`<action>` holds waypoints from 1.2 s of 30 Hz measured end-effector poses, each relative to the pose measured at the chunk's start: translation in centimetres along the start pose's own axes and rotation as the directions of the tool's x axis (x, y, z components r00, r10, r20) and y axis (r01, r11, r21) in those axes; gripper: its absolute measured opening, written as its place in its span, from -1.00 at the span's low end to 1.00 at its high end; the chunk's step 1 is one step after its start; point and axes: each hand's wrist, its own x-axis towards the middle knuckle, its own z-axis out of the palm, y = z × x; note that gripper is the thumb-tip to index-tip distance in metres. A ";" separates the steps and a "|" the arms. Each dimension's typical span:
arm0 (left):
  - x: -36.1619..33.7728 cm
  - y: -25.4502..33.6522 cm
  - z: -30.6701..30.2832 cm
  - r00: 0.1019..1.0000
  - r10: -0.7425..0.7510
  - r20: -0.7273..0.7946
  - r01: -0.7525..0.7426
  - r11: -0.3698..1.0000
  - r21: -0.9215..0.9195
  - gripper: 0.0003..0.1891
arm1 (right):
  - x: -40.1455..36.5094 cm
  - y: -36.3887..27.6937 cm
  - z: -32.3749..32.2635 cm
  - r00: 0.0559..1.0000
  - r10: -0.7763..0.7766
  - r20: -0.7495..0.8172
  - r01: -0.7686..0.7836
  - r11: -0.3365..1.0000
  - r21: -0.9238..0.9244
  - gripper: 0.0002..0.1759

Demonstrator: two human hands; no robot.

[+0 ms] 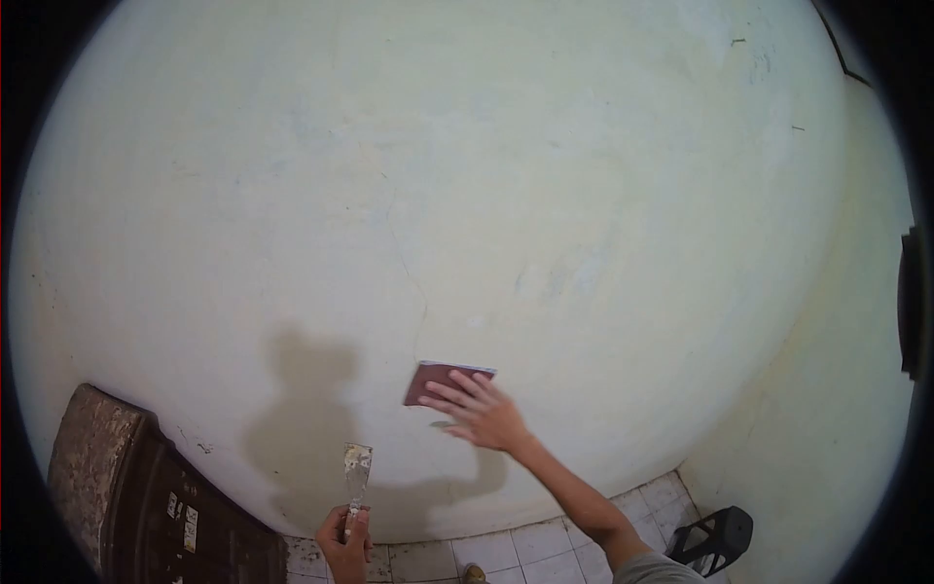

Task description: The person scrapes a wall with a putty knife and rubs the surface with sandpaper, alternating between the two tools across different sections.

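A reddish-brown sheet of sandpaper (424, 383) lies flat on the pale wall (603, 243), its top edge showing a lighter backing. My right hand (482, 414) presses it there, fingers stretched over its right part. A thin crack runs down the wall to the top of the sheet. Lower and to the left, my left hand (345, 540) is closed around the handle of a putty knife (357, 467). The stained blade points upward, apart from the wall as far as I can tell.
A dark brown piece of furniture (146, 487) with stickers stands at lower left. A black plastic stool (718, 538) is at lower right, near the wall corner. White floor tiles (545, 543) run along the wall's foot. A dark object (911, 302) sits at the far right.
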 end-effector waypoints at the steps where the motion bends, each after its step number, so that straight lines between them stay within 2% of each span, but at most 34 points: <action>1: 0.6 0.0 -0.4 1.000 0.009 0.019 -0.010 1.000 0.029 -0.76 | -0.5 2.5 -1.3 1.000 -0.012 0.001 0.012 0.999 -0.046 -0.20; 2: 0.7 0.2 -0.9 1.000 0.014 0.025 -0.015 0.998 0.061 -0.76 | -1.5 5.1 -2.9 0.999 -0.033 0.003 0.033 0.996 -0.081 -0.21; 3: 0.4 1.0 -0.8 1.000 0.020 0.020 -0.022 0.995 0.096 -0.76 | -3.0 8.1 -4.8 0.984 0.129 -0.122 -0.133 0.991 -0.021 -0.24; 4: 0.1 1.6 0.3 1.000 -0.021 0.014 0.020 0.997 0.071 -0.78 | -3.3 10.8 -8.5 0.940 0.286 -0.187 -0.320 0.928 -0.188 -0.24; 5: -0.5 2.7 0.7 0.998 -0.065 -0.019 0.066 0.997 0.040 -0.80 | -3.1 13.6 -11.3 0.829 0.420 -0.370 -0.491 0.863 -0.120 -0.28; 6: -1.7 3.6 0.7 0.991 -0.118 -0.063 0.119 0.993 0.005 -0.82 | -2.5 16.0 -13.0 0.614 0.507 -0.605 -0.313 0.860 0.403 -0.32; 7: -1.9 3.6 0.9 0.986 -0.149 -0.077 0.148 0.989 -0.014 -0.81 | -1.3 18.7 -13.5 0.501 0.514 -0.696 -0.130 0.840 0.526 -0.33; 8: -2.1 3.5 0.7 0.980 -0.184 -0.081 0.183 0.983 -0.024 -0.81 | -3.1 21.4 -13.7 0.569 0.497 -0.655 -0.400 0.863 0.308 -0.29; 9: -2.6 4.2 1.0 0.974 -0.195 -0.116 0.193 0.981 -0.025 -0.81 | -1.7 19.9 -14.5 0.545 0.528 -0.651 -0.539 0.816 0.209 -0.26; 10: -2.7 5.0 1.1 0.970 -0.205 -0.133 0.203 0.979 -0.028 -0.80 | 0.5 17.9 -13.8 0.478 0.594 -0.647 -0.628 0.746 0.221 -0.19; 13: -2.6 5.0 1.4 0.973 -0.215 -0.082 0.210 0.976 -0.062 -0.79 | 3.4 11.6 -9.6 0.565 0.526 -0.636 -0.563 0.809 0.170 -0.16; 14: -2.2 4.4 0.7 0.980 -0.180 -0.080 0.176 0.983 -0.051 -0.78 | 4.0 8.0 -6.3 0.539 0.581 -0.610 -0.403 0.814 0.419 -0.15; 15: -1.8 3.7 0.5 0.988 -0.140 -0.067 0.137 0.990 -0.041 -0.78 | 2.6 3.9 -4.5 0.687 0.570 -0.450 -0.490 0.821 0.292 -0.13; 16: -1.5 3.3 0.8 0.994 -0.097 -0.047 0.096 0.995 -0.035 -0.78 | 1.2 -0.1 -2.7 0.803 0.533 -0.268 -0.514 0.846 0.141 -0.07; 17: -1.1 3.5 1.5 0.995 -0.085 -0.047 0.084 0.996 -0.028 -0.78 | -1.0 -2.4 -0.6 0.875 0.460 -0.151 -0.459 0.887 0.043 -0.11; 18: -1.0 3.7 1.0 0.996 -0.075 -0.054 0.073 0.997 -0.038 -0.78 | -2.7 -4.3 0.7 0.893 0.437 -0.110 -0.439 0.899 0.006 -0.19; 21: -1.1 5.6 1.3 0.997 -0.058 -0.054 0.055 0.998 -0.042 -0.79 | -7.3 -3.7 0.7 0.873 0.484 0.059 -0.481 0.875 -0.064 -0.27; 22: -1.4 6.2 1.3 0.997 -0.046 -0.054 0.044 0.998 -0.044 -0.80 | -8.0 -3.9 -0.3 0.858 0.504 0.100 -0.508 0.861 0.022 -0.29; 25: 1.3 5.0 1.5 0.986 0.105 -0.130 -0.106 0.994 0.000 -0.78 | -6.2 -3.9 0.2 0.864 0.491 0.111 -0.498 0.866 0.044 -0.29; 26: 3.2 5.8 1.2 0.972 0.171 -0.160 -0.168 0.985 0.037 -0.78 | -5.0 -3.7 1.3 0.879 0.464 0.112 -0.468 0.883 0.019 -0.24; 29: 8.2 9.7 1.0 0.915 0.357 -0.187 -0.333 0.931 0.146 -0.75 | -4.3 -4.1 3.4 0.902 0.431 -0.043 -0.431 0.902 -0.008 -0.16; 30: 10.2 11.2 0.9 0.898 0.401 -0.179 -0.372 0.911 0.176 -0.73 | -4.3 -4.3 3.3 0.901 0.432 -0.033 -0.432 0.902 -0.013 -0.14; 32: 14.1 13.8 0.7 0.861 0.484 -0.160 -0.472 0.875 0.108 -0.69 | -3.8 -4.3 3.1 0.897 0.442 -0.018 -0.442 0.897 -0.016 -0.10; 35: 15.6 16.7 0.5 0.874 0.465 -0.142 -0.464 0.885 0.040 -0.68 | -3.9 -4.4 2.7 0.891 0.452 0.029 -0.452 0.892 -0.010 -0.07; 36: 15.3 16.1 0.5 0.880 0.445 -0.167 -0.443 0.895 0.051 -0.68 | -3.9 -4.3 2.7 0.899 0.438 -0.003 -0.438 0.899 -0.022 -0.06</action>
